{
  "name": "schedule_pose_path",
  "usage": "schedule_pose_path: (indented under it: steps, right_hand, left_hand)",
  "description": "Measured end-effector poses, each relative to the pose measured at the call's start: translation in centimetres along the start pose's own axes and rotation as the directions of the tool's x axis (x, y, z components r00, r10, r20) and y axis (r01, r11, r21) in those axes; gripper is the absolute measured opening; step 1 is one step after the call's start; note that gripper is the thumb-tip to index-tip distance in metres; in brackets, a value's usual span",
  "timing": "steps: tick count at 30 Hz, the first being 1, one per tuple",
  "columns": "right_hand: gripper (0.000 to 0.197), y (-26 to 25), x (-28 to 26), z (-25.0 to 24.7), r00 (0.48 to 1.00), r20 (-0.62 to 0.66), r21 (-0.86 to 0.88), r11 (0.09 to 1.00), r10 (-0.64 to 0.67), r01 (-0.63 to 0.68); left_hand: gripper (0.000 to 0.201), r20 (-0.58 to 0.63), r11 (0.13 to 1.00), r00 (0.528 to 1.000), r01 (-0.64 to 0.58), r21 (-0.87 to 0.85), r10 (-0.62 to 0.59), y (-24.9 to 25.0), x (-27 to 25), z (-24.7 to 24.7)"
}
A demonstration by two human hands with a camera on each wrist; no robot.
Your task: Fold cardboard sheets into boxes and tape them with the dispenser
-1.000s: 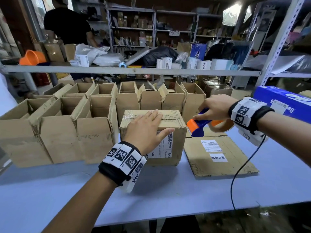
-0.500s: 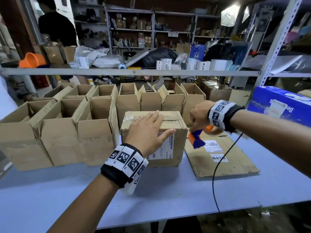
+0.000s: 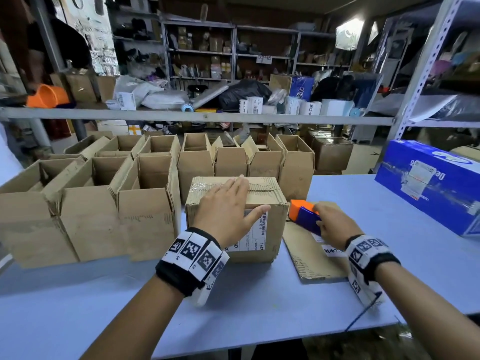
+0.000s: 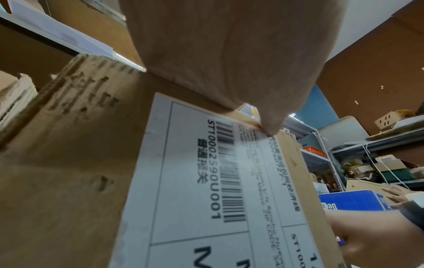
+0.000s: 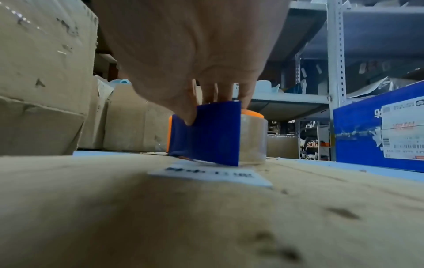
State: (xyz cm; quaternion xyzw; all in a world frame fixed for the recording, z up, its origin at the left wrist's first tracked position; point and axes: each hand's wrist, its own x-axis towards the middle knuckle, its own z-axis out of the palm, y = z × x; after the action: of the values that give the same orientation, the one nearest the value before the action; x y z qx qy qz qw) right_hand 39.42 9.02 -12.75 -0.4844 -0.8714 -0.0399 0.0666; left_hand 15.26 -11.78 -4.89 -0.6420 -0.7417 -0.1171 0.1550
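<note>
The left hand (image 3: 228, 211) lies flat with straight fingers on the closed box (image 3: 235, 219), probably to steady it. Just right of the box, the right hand (image 3: 335, 224) grips the tape dispenser (image 3: 302, 215), which rests on a flat cardboard sheet (image 3: 309, 258). Behind the box stand open boxes (image 3: 194, 162).

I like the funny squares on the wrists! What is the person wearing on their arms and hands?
Both arms are bare, with no sleeves or gloves. Each wrist has a black band wrapped with white tiles printed with black square patterns, like little mazes. A white block hangs under each band. A thin dark cable trails from the right wrist band. The left hand and right hand wear nothing.
</note>
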Motion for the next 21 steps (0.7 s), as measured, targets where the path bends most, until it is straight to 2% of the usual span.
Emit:
schedule_pose_path:
  steps: [3,4,5,6,7,8,10,12,14,16,17,21]
  right_hand:
    - [0.036,-1.3,-0.6,-1.7,0.998,-0.063,-0.162,0.987,0.007,-0.017]
    - [0.040,-2.2,-0.7,-3.1,0.993,-0.115,-0.090,0.996,0.007,-0.018]
    - [0.042,-3.4,-1.0,-4.8,0.985,-0.171,0.087,0.996,0.001,0.014]
    - [0.043,-4.9,-1.3,-6.4,0.975,-0.222,0.312,0.946,-0.014,0.085]
    - [0.045,-6.7,-1.5,-7.8,0.964,-0.262,0.498,0.850,-0.040,0.170]
    - [0.046,-8.7,-1.8,-9.0,0.957,-0.278,0.593,0.769,-0.082,0.238]
    - [0.046,-12.3,-2.2,-10.5,0.944,-0.274,0.613,0.723,-0.184,0.319]
    - [0.045,-14.8,-2.1,-10.7,0.946,-0.210,0.561,0.762,-0.246,0.323]
    - [0.042,-15.8,-1.7,-10.4,0.962,-0.151,0.511,0.815,-0.227,0.273]
    - [0.040,-16.0,-1.4,-9.9,0.975,-0.168,0.553,0.805,-0.145,0.215]
    - [0.040,-15.9,-1.5,-9.5,0.979,-0.180,0.610,0.769,-0.100,0.191]
    - [0.052,-15.5,-1.7,-8.3,0.992,-0.108,0.871,0.487,0.060,0.066]
  left_hand:
    - [0.083,0.002,1.000,1.000,-0.005,-0.031,0.005,0.0,-0.1,-0.2]
    - [0.080,0.007,0.999,1.000,-0.007,-0.049,0.008,0.0,-0.1,-0.3]
    - [0.076,0.012,0.997,1.000,-0.008,-0.072,0.009,0.0,-0.1,-0.3]
    - [0.070,0.014,0.995,1.000,-0.009,-0.099,0.010,-0.1,0.0,-0.2]
    - [0.062,0.013,0.991,1.000,-0.008,-0.130,0.010,-0.1,0.0,-0.3]
    - [0.051,0.004,0.986,1.000,-0.006,-0.166,0.006,-0.3,0.1,-0.5]
    - [0.039,0.005,0.975,1.000,-0.003,-0.222,0.005,-1.0,0.4,-0.9]
    - [0.041,0.014,0.980,1.000,-0.014,-0.200,0.017,-2.0,0.7,-1.3]
    - [0.038,0.015,0.975,1.000,0.015,-0.223,-0.012,-3.2,0.7,-1.6]
    - [0.035,0.043,0.920,0.994,0.111,-0.377,-0.102,-4.2,0.2,-1.7]
    - [0.037,0.060,0.872,0.986,0.165,-0.461,-0.155,-4.6,-0.1,-1.6]
    - [0.058,0.100,0.654,0.935,0.313,-0.689,-0.341,-5.5,-0.7,-0.8]
